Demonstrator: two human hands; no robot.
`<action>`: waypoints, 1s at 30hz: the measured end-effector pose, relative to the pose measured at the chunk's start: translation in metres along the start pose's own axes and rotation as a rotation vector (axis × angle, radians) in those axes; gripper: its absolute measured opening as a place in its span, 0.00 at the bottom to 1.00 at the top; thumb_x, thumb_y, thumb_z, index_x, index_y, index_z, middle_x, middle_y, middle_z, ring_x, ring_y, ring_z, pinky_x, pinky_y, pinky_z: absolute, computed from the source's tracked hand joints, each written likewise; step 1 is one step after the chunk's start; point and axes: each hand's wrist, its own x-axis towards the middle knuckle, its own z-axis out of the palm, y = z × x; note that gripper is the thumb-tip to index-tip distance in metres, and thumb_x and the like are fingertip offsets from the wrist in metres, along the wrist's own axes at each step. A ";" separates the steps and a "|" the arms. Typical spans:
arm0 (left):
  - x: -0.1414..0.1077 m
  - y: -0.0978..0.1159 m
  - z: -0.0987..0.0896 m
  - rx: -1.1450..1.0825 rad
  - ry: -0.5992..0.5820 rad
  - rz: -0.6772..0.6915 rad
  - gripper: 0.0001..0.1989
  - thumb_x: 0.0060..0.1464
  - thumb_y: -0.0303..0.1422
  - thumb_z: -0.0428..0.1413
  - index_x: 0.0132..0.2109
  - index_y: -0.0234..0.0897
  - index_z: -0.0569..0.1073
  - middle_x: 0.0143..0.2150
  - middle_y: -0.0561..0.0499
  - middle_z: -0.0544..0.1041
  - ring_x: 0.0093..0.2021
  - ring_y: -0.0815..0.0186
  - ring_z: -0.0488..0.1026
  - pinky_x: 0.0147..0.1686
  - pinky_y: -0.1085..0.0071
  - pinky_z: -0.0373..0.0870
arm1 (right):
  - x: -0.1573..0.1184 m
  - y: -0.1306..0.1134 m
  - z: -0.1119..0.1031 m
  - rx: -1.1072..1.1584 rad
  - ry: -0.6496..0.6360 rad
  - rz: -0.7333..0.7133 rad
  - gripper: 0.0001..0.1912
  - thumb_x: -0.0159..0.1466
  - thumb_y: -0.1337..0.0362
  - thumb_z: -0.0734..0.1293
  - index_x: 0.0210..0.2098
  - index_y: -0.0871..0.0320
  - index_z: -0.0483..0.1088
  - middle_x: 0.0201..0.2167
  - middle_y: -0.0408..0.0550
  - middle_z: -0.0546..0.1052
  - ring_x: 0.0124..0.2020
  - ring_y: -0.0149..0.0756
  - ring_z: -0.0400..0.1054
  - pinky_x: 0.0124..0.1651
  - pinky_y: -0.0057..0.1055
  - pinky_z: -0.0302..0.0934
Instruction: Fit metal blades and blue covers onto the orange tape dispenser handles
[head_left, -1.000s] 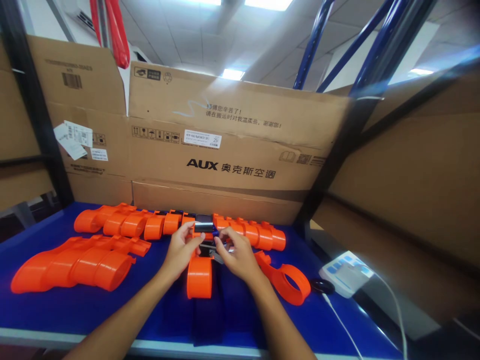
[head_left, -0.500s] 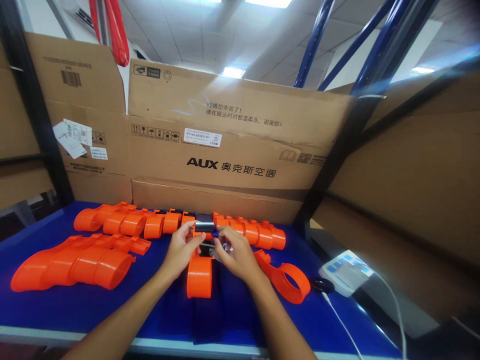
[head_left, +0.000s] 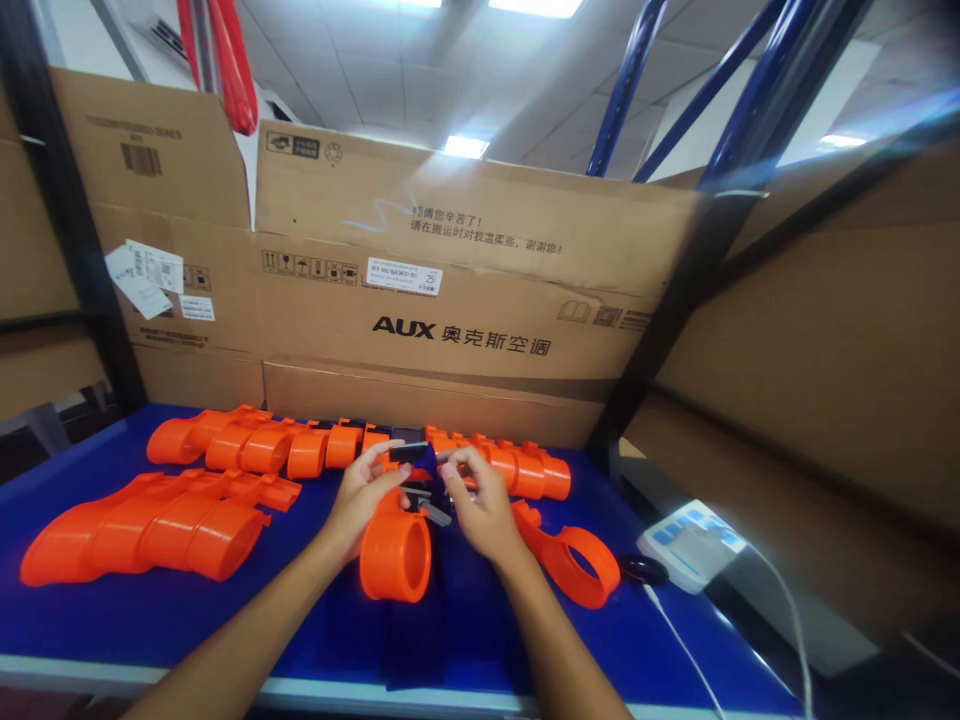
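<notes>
Orange ring piece (head_left: 377, 560) is held over the blue surface (head_left: 300, 630), its upper part pinched in the fingers of the left hand (head_left: 360, 500). Beside a dark blue bit (head_left: 427, 459), the right hand (head_left: 480, 500) has its fingers bunched narrowly (whether they grip anything, I cannot tell). Similar orange parts (head_left: 268, 450) line the back; an orange loop (head_left: 549, 556) lies near the right wrist.

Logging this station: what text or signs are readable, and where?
"AUX 奥克斯空调": cardboard panel.
"师傅您辛苦了! 请在搬运时对我温柔些,谢谢您!": same panel, higher.
"25": panel's white label; rest too small.
Up arrows, glass, umbrella: panel's handling symbols.
Left stickers and remaining print: too blurred.
</notes>
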 end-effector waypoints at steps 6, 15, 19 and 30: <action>-0.010 0.004 0.007 -0.061 -0.246 -0.197 0.48 0.47 0.40 0.69 0.70 0.44 0.56 0.33 0.47 0.80 0.28 0.56 0.81 0.30 0.62 0.78 | 0.002 -0.005 -0.003 0.356 -0.193 0.167 0.22 0.69 0.46 0.62 0.57 0.48 0.63 0.41 0.47 0.76 0.43 0.43 0.73 0.46 0.37 0.67; -0.019 0.004 0.013 -0.072 -0.356 -0.206 0.34 0.50 0.39 0.68 0.63 0.43 0.67 0.51 0.39 0.79 0.39 0.53 0.82 0.39 0.57 0.79 | 0.002 0.002 -0.003 0.270 -0.211 0.139 0.18 0.67 0.49 0.66 0.50 0.52 0.68 0.42 0.48 0.76 0.43 0.42 0.72 0.47 0.36 0.66; -0.012 -0.001 0.010 -0.039 -0.307 -0.218 0.34 0.53 0.40 0.66 0.64 0.40 0.66 0.47 0.39 0.80 0.35 0.55 0.82 0.37 0.58 0.80 | 0.003 0.002 0.001 0.256 -0.207 0.105 0.16 0.67 0.50 0.66 0.48 0.52 0.67 0.41 0.48 0.75 0.43 0.41 0.71 0.48 0.36 0.65; -0.011 0.000 0.008 -0.172 -0.247 -0.213 0.31 0.53 0.41 0.64 0.61 0.39 0.66 0.48 0.37 0.81 0.39 0.51 0.82 0.38 0.58 0.78 | 0.005 0.008 -0.016 0.007 -0.103 0.157 0.18 0.73 0.49 0.55 0.46 0.53 0.69 0.30 0.45 0.73 0.34 0.39 0.69 0.37 0.33 0.64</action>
